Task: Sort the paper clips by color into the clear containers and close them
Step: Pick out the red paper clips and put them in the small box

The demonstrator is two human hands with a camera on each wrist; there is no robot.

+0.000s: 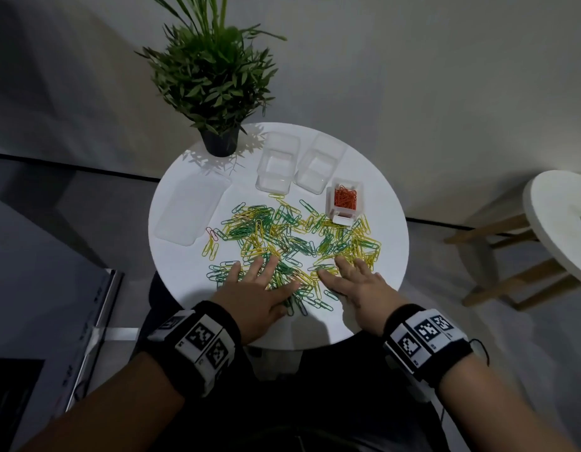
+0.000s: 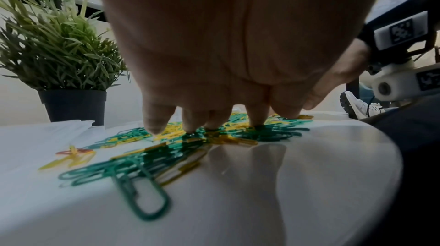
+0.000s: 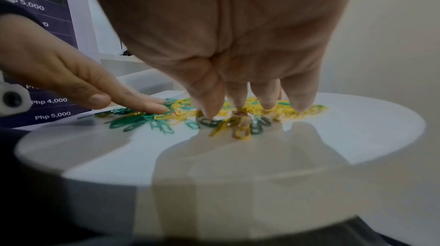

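A spread of green and yellow paper clips point(image 1: 292, 239) covers the middle of the round white table point(image 1: 390, 230). My left hand point(image 1: 259, 288) lies flat on the near part of the pile, fingers straight and spread, fingertips point(image 2: 154, 127) touching clips. My right hand point(image 1: 351, 278) rests beside it, fingertips point(image 3: 209, 112) pressing on clips point(image 3: 243, 127). Two empty clear containers point(image 1: 277, 166) point(image 1: 318, 166) stand at the back. A small clear container point(image 1: 344, 202) holds orange-red clips, its lid open. One reddish clip point(image 1: 211, 232) lies at the pile's left edge.
A potted plant point(image 1: 217, 93) stands at the table's back left. A flat clear lid or tray point(image 1: 191, 213) lies on the left side. A second white stool point(image 1: 563, 223) stands to the right. The table's near edge is just under my wrists.
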